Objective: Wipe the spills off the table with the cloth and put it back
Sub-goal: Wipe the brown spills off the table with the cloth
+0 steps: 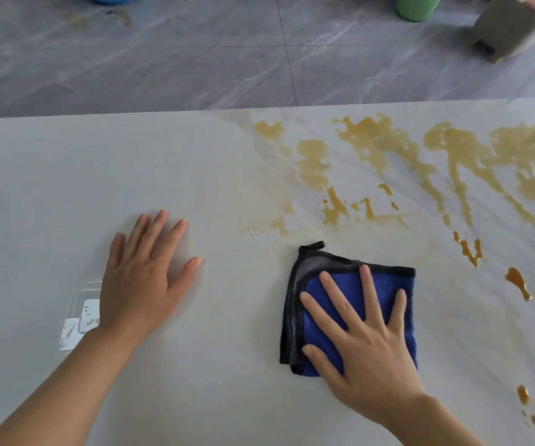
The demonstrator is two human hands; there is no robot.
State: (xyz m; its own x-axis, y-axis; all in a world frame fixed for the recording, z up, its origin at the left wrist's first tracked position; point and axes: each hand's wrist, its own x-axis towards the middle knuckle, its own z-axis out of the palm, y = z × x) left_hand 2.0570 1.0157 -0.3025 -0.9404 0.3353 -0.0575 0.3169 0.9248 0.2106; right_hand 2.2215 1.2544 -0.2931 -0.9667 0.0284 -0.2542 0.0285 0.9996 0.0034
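1. Palm of the left hand (137, 284) lies flat on the counter (50, 188), fingers straight, holding nothing, bracing.
2. The right hand (361, 336) presses spread fingers on the folded blue cloth (353, 284), which lies flat beneath it.
3. Beyond and right of that hand spread the brown spills (388, 146); I judge firm overlapping strokes into them, refolding to a clean face, would work best.
4. No readable writing shows; the clear sheet (81, 312) by the left wrist is illegible.
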